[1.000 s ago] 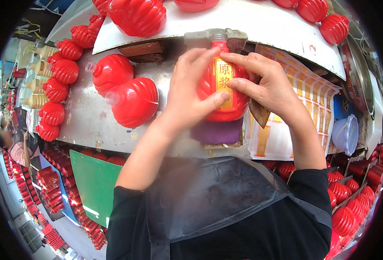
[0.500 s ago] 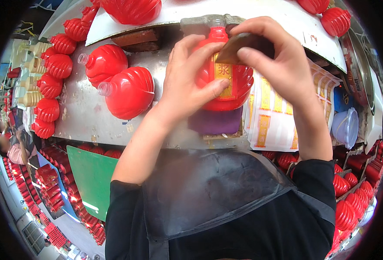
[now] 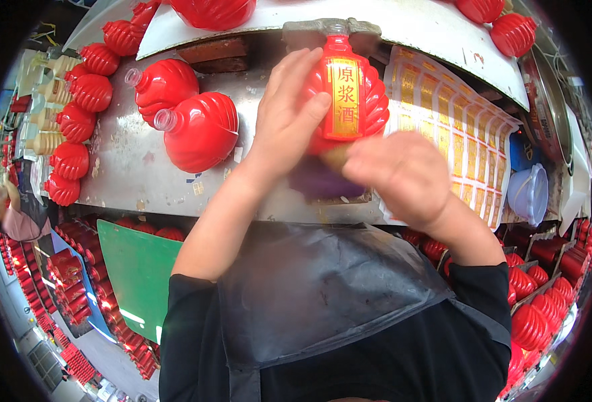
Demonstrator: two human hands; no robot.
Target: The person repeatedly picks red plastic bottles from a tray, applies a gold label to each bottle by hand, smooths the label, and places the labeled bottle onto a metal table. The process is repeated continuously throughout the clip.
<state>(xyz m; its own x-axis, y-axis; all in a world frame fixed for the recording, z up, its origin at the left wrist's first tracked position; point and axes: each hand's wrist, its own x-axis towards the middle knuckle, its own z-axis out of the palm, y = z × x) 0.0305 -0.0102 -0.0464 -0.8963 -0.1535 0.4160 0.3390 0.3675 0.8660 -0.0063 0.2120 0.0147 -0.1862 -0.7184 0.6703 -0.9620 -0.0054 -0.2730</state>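
Observation:
A red ribbed bottle (image 3: 375, 100) with a clear neck lies on its side, its neck on a grey padded rest (image 3: 366, 27). On its upper face is a gold-and-red label (image 3: 345, 97). My left hand (image 3: 282, 110) is curled against the bottle's left side, holding it, with the thumb near the label. Just below the bottle's base, my right hand (image 3: 403, 175) is smeared by motion. At its fingertips shows part of a flat brown scraper (image 3: 337, 157). Under the base lies a purple cloth (image 3: 323, 182).
Two red bottles (image 3: 201, 130) lie to the left on the metal table (image 3: 125, 154). Label sheets (image 3: 470, 127) are spread at the right, near a pale blue bucket (image 3: 529, 194). More red bottles (image 3: 92, 90) line the far left, where another person (image 3: 21, 208) is.
My right hand has swept down from the bottle's neck to below its base with the scraper, uncovering the whole label. My left hand stays on the bottle, its fingers drawn closer together.

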